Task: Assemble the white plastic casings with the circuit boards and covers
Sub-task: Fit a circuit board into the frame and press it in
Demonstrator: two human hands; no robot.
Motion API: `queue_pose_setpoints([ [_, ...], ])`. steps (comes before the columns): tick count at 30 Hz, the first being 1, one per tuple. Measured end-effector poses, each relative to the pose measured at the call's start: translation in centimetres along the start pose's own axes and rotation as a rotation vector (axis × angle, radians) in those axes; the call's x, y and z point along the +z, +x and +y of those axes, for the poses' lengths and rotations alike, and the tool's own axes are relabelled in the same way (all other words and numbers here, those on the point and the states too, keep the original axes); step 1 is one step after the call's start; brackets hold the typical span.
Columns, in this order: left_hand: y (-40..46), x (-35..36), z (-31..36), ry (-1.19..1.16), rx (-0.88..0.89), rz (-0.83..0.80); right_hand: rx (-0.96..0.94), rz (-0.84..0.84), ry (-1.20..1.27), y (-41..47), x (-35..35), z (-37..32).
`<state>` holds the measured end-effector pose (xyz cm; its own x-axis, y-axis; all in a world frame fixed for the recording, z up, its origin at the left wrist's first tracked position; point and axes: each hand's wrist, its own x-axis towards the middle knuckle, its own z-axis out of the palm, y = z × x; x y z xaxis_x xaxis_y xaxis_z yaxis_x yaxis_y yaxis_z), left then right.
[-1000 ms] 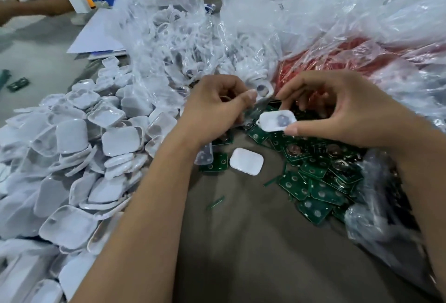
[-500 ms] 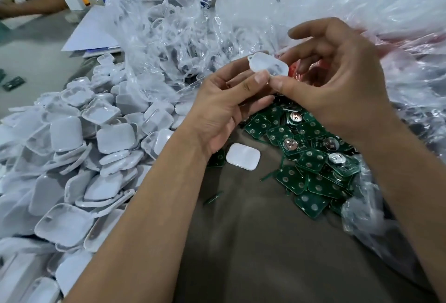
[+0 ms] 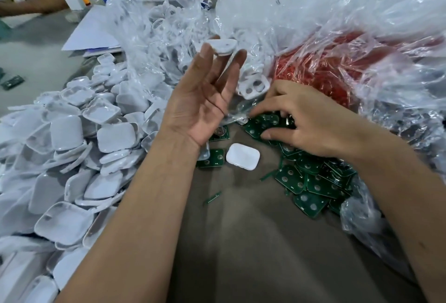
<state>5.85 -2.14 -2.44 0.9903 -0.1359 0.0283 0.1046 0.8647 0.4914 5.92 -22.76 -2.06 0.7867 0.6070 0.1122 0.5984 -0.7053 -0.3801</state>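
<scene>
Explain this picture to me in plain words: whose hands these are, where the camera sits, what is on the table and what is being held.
There is no machine here. A person works with two bare hands, and the single view comes from a camera worn on their head, looking forward and down.

The left hand is raised, palm towards the camera, with a white casing at its fingertips. The right hand reaches down into a heap of green boards; whether it has a grip on one yet cannot be told.

On the brown table lie a big pile of white covers at the left, one lone white piece in the middle, and clear bags behind, one holding red parts.
</scene>
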Motion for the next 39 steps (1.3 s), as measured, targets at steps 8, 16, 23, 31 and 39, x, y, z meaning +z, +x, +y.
queue_pose_setpoints([
  [8,-0.2,0.3,-0.5,0.022,-0.024,0.009,-0.007,0.136,0.010,0.2,0.0,0.8],
  [16,0.0,0.2,-0.7,0.018,-0.022,0.025,0.172,0.351,0.978,-0.2,-1.1,1.1],
  [23,0.4,-0.3,-0.8,0.084,-0.063,-0.086,0.185,0.413,1.069,0.0,-1.2,1.5],
  [31,0.3,-0.3,-1.4,0.116,-0.095,-0.208,0.102,0.497,1.271,-0.3,-2.2,1.9],
  [39,0.3,-0.4,-2.1,0.186,-0.060,-0.270,0.099,0.572,1.345,-0.2,-2.3,1.1],
])
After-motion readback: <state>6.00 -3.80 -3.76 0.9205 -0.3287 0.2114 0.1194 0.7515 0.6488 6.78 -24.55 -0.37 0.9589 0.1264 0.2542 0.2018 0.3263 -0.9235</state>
